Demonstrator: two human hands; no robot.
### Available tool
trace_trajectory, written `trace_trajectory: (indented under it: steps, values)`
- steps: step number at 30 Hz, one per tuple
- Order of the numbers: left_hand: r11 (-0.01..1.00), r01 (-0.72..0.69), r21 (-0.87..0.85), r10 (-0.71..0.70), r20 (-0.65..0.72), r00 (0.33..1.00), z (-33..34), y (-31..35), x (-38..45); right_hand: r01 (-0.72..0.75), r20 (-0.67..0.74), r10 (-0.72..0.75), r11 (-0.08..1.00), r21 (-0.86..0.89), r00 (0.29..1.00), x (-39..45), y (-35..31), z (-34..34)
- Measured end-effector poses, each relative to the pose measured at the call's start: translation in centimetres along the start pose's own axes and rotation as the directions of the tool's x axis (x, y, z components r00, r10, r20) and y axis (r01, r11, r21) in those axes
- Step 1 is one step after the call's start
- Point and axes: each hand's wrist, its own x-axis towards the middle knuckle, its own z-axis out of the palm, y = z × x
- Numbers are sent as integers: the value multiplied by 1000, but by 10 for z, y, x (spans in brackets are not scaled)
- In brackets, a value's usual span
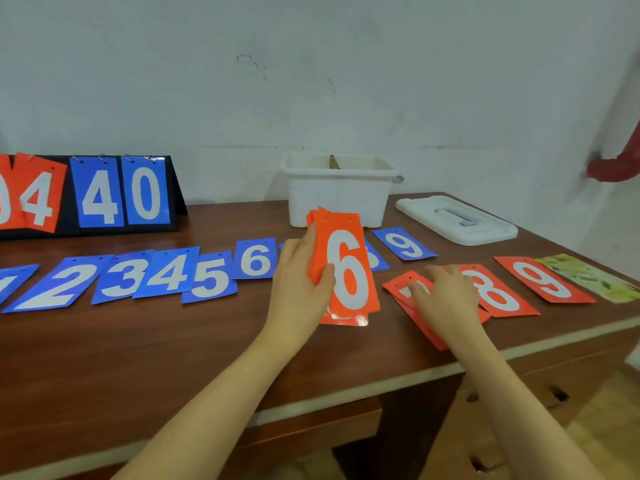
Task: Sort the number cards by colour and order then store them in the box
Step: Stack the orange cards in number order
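My left hand (300, 275) grips a stack of red number cards (348, 271) with a white 6 on top, held just above the table. My right hand (445, 296) lies flat on a red card (405, 287) on the table; whether it grips that card is unclear. Beside it to the right lie a red 8 (502, 296) and a red 9 (543, 280). Blue cards run in a row from the left: 2 (59, 284), 3 (123, 277), 4 (169, 273), 5 (211, 280), 6 (256, 259), and a blue 9 (403, 243). The white box (341, 190) stands open behind the stack.
The box's white lid (457, 220) lies at the back right. A black flip scoreboard (90, 194) with red and blue numbers stands at the back left. A yellow-green patterned card (588, 277) lies near the table's right edge. A red pipe (620, 161) runs along the wall.
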Motion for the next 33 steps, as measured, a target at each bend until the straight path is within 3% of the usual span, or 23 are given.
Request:
trace_trajectory:
  steps: [1,3,8,12,18,22,24,29,31,33]
  values:
    - [1000,0,14,-1,14,1000,4,0,3,-55,95,69,988,-144,993,3,8,-1]
    - [999,14,38,-15,38,999,12,-3,7,-77,186,128,962,-261,974,5,16,0]
    - [995,84,44,-86,40,996,18,-18,5,-119,246,174,967,-225,954,11,10,1]
    - [991,112,69,-111,-16,994,10,-26,6,-153,249,166,986,-72,954,16,3,7]
    - [985,114,133,-110,-43,993,7,-33,11,-67,186,35,983,169,982,15,-2,10]
    - [979,102,175,-97,-36,995,7,-34,10,-50,-40,91,811,582,995,10,-3,-2]
    - [979,114,169,-109,-41,993,6,-33,10,-30,-103,122,776,631,987,10,-4,-11]
    - [984,87,154,-81,-46,996,5,-28,7,-111,-4,124,901,420,992,-1,-6,-3]
    - [986,76,147,-70,-43,997,4,-25,4,-137,5,137,981,140,990,-6,-4,7]
    - [987,82,142,-77,-37,996,3,-23,1,-198,-9,199,967,-159,980,-12,-4,14]
